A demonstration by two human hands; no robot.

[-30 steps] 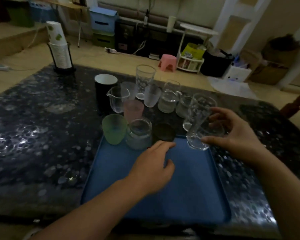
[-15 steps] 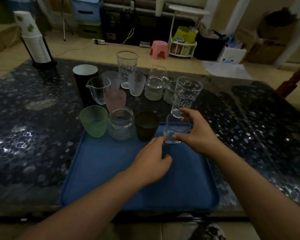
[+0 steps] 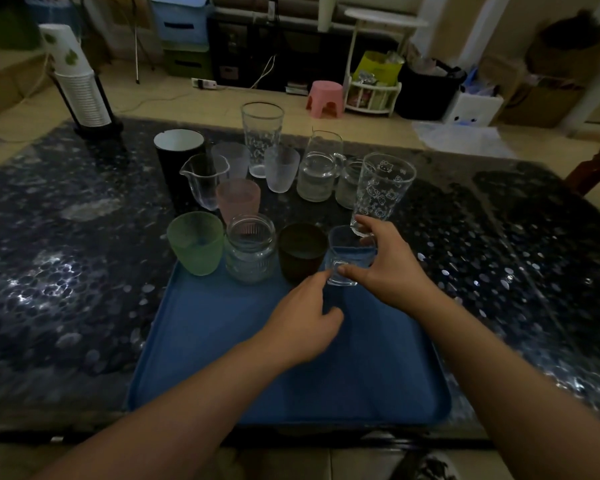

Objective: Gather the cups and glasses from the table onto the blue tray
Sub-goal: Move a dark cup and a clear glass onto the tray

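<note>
A blue tray (image 3: 222, 358) lies on the dark table in front of me. Along its far edge stand a green frosted cup (image 3: 195, 247), a ribbed glass jar (image 3: 250, 252) and a dark brown cup (image 3: 302, 251). My right hand (image 3: 385, 268) grips a small clear glass (image 3: 343, 261) at the tray's far right, next to the brown cup. My left hand (image 3: 305, 323) rests on the tray, its fingertips touching the base of that glass. Behind on the table stand a printed tall glass (image 3: 383, 188), a pink cup (image 3: 238, 199) and several other glasses.
A black mug with white inside (image 3: 177, 157), a spouted glass pitcher (image 3: 205, 178), a second tall glass (image 3: 261, 136) and a glass jug (image 3: 317, 174) stand further back. A stack of paper cups in a holder (image 3: 80, 88) is at the table's far left corner.
My right hand brought the small clear glass from the right down onto the tray beside the brown cup. My left hand stayed on the tray, now touching the glass base.
</note>
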